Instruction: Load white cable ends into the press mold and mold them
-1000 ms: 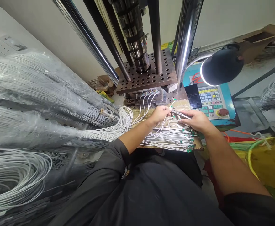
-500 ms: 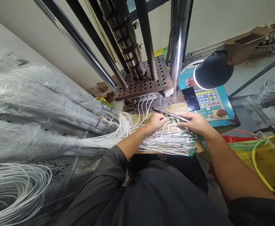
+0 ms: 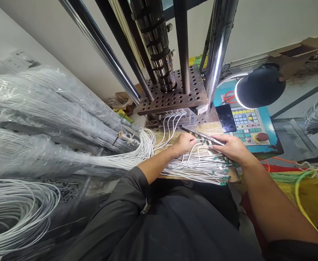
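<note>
Landmark: the perforated plate (image 3: 175, 95), a dark rusty metal block drilled with rows of round holes, is taken as reference for every place below
Wrapped bundles: long grey wire bundles (image 3: 47, 119) in crinkled clear film are seen far left of the plate, with loose white coils below them
Fed wires: a few thin white wires (image 3: 169, 125) are seen arching up into the slot right under the plate's front edge
Left hand: the left hand (image 3: 184, 143) is found just below the plate, curled loosely over the white wires; one looped wire appears pinched at the fingertips, though the pinch itself is too small to be confirmed
Wire row: smooth white cables with small green tips (image 3: 202, 165) are laid flat in a fanned row below the plate, under and between both hands
Metal strip: a slim, flat, shiny metal strip (image 3: 202, 134) is held slanted below the plate's right corner, its free end pointing up-left past the left hand's fingertips
Right hand: the right hand (image 3: 231, 148) is closed on the strip's lower end, below and right of the plate
Lamp: a round black lamp head (image 3: 260, 87) on a flexible neck is seen right of the plate, above a blue keypad panel (image 3: 246, 123)
</note>
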The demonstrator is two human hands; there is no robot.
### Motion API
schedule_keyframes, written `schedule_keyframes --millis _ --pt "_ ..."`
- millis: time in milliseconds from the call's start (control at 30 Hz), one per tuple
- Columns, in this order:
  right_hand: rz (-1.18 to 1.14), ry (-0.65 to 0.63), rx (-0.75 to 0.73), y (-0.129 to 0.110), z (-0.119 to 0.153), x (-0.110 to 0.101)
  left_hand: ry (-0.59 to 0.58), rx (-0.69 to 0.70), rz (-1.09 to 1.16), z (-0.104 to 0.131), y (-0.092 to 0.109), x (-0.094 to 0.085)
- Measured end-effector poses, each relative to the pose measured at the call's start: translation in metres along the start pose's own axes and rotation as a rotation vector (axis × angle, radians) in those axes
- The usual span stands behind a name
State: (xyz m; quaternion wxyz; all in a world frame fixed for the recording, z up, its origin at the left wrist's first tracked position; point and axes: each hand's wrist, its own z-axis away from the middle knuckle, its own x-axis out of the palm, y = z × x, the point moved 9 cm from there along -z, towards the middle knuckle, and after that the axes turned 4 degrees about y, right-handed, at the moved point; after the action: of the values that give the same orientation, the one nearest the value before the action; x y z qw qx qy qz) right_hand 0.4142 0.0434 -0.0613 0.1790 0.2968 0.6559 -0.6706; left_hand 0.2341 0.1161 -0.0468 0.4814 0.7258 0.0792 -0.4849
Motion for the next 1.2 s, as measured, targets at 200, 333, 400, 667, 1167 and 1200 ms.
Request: schedule_keyframes --millis 200,333,400,667,1167,1200 --pt "0.015 -0.006 0.008 0.003 -0.001 0.001 0.039 -0.037 0.043 0.001 0.0 -0.001" --pt "0.022 -0.016 0.013 0.002 0.0 0.0 0.042 -0.063 0.016 -0.001 -0.002 -0.002" --pt "0.014 -0.011 0.015 0.0 0.0 0.0 0.02 -0.098 0.019 -0.003 -0.005 -0.005" --pt "0.006 -0.009 0.028 -0.003 0.0 0.0 0.144 -0.107 0.099 -0.012 -0.012 -0.023" --pt "-0.011 -0.003 0.059 0.007 -0.003 0.002 0.091 0.018 -0.227 0.01 -0.012 -0.026" --pt "-0.008 -0.004 0.057 0.008 -0.003 0.002 0.071 0.028 -0.273 0.012 -0.012 -0.024"
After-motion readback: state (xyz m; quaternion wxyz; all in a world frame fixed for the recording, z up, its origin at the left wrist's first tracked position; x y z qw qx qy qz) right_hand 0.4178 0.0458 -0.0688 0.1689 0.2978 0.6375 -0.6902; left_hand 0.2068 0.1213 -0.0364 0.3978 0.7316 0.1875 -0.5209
